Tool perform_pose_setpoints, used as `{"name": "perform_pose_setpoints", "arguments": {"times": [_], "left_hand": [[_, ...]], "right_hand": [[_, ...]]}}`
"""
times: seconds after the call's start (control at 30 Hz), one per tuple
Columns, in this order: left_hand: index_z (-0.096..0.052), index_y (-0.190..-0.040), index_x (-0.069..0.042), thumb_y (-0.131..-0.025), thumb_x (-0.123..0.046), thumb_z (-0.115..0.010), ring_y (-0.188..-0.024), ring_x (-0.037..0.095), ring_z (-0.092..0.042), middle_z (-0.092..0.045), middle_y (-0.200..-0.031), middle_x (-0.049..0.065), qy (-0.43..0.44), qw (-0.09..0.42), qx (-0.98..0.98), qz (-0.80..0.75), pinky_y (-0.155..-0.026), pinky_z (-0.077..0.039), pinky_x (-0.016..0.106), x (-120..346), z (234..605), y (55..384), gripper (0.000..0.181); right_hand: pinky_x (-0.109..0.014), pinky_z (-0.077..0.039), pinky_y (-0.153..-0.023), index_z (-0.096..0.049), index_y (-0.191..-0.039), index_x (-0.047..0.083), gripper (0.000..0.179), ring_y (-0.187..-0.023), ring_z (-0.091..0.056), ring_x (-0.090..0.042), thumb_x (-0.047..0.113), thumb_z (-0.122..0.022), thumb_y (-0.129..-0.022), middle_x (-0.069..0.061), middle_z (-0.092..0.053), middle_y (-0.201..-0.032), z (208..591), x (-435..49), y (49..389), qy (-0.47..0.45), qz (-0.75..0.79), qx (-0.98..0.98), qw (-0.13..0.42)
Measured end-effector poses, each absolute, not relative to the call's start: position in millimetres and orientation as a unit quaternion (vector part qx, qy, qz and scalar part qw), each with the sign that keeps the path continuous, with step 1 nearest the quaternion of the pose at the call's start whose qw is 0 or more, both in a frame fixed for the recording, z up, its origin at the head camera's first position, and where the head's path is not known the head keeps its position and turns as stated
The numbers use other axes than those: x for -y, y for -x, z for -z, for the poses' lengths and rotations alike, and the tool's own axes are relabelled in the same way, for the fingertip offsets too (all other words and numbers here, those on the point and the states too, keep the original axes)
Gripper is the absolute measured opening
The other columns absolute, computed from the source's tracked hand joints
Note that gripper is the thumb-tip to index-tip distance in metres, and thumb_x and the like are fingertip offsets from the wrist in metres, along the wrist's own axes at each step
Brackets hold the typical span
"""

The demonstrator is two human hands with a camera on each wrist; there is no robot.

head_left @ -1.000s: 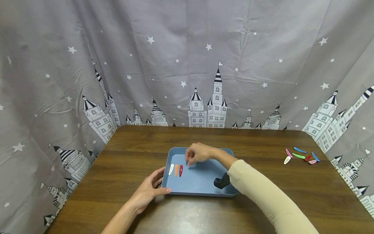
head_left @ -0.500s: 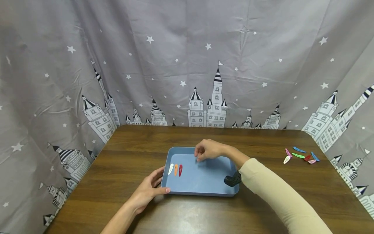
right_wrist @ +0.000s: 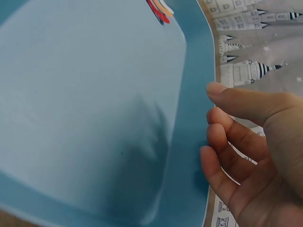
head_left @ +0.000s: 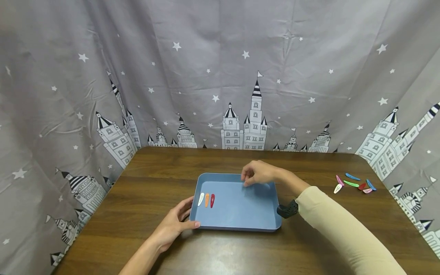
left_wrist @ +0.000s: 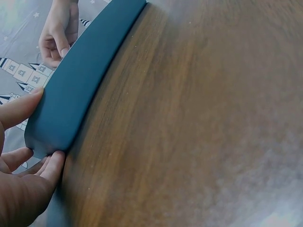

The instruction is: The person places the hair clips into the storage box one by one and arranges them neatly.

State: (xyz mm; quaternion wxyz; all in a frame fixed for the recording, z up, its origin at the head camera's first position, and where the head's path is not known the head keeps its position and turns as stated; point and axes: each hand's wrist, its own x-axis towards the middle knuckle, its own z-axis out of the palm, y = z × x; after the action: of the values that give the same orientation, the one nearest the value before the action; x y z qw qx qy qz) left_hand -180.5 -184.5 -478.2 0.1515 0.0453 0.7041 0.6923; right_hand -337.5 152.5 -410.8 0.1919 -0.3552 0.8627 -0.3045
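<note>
A blue tray (head_left: pixel 237 214) lies on the wooden table. My left hand (head_left: pixel 175 225) holds its front left corner; in the left wrist view the thumb touches the rim and the fingers touch the side of the tray wall (left_wrist: pixel 80 90). Side by side inside, near the left wall, are a white hair clip (head_left: pixel 201 199), an orange hair clip (head_left: pixel 207 199) and a red hair clip (head_left: pixel 212 201). Above the tray's far right part is my right hand (head_left: pixel 259 173). In the right wrist view its fingers (right_wrist: pixel 218 137) are loosely bent, with nothing visible between them and the thumb.
Several loose hair clips, including a green one (head_left: pixel 351 183) and a white one (head_left: pixel 338 188), lie scattered at the table's right side. A black perforated piece (head_left: pixel 288 209) sits at the right wrist. Behind the table (head_left: pixel 165 172) hangs a grey curtain (head_left: pixel 192 68) with castles and stars.
My right hand has moved rightward and slightly away, from beside the red hair clip to the tray's far right part. The left hand, tray and three clips stay in place.
</note>
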Motion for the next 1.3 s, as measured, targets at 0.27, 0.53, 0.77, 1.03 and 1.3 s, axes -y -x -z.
{"name": "perform_pose_setpoints", "arguments": {"times": [0.27,0.53,0.77,1.03,1.3], "left_hand": [[-0.03,-0.159,0.0,-0.086,0.002,-0.081,-0.147,0.041,-0.032,-0.034,-0.16,0.024,-0.049,0.155,-0.701,-0.694,-0.113,-0.039,0.044,186,479,181,0.089],[-0.03,-0.159,-0.001,-0.087,0.001,-0.081,-0.148,0.042,-0.031,-0.033,-0.161,0.024,-0.048,0.158,-0.703,-0.692,-0.105,-0.046,0.037,185,477,182,0.089],[-0.03,-0.159,0.0,-0.086,0.001,-0.081,-0.147,0.043,-0.031,-0.033,-0.161,0.025,-0.048,0.154,-0.705,-0.69,-0.107,-0.044,0.039,185,478,181,0.089],[-0.029,-0.159,0.0,-0.086,0.001,-0.081,-0.148,0.043,-0.031,-0.032,-0.161,0.025,-0.052,0.158,-0.704,-0.691,-0.108,-0.044,0.04,183,480,183,0.09],[-0.028,-0.159,0.001,-0.087,0.002,-0.081,-0.148,0.042,-0.031,-0.032,-0.161,0.025,-0.052,0.156,-0.704,-0.691,-0.114,-0.036,0.045,184,479,182,0.089]], "right_hand": [[-0.03,-0.051,-0.073,-0.074,-0.101,0.001,0.014,-0.079,-0.061,-0.012,0.008,-0.08,-0.09,0.005,-0.067,-0.083,404,-174,338,0.346,0.307,-0.866,0.191],[-0.029,-0.05,-0.069,-0.073,-0.097,0.005,0.009,-0.077,-0.06,-0.013,0.009,-0.078,-0.091,0.005,-0.066,-0.082,400,-202,339,0.349,0.303,-0.87,0.175],[-0.028,-0.047,-0.068,-0.073,-0.097,0.003,0.011,-0.075,-0.058,-0.012,0.009,-0.079,-0.089,0.005,-0.065,-0.079,396,-222,337,0.33,0.306,-0.877,0.166],[-0.032,-0.049,-0.072,-0.073,-0.098,0.003,0.012,-0.077,-0.06,-0.015,0.007,-0.078,-0.088,0.003,-0.066,-0.08,390,-248,334,0.302,0.308,-0.889,0.152],[-0.035,-0.049,-0.074,-0.072,-0.103,0.0,0.016,-0.08,-0.06,-0.017,0.01,-0.076,-0.091,0.002,-0.067,-0.083,389,-277,334,0.269,0.302,-0.905,0.135]]}}
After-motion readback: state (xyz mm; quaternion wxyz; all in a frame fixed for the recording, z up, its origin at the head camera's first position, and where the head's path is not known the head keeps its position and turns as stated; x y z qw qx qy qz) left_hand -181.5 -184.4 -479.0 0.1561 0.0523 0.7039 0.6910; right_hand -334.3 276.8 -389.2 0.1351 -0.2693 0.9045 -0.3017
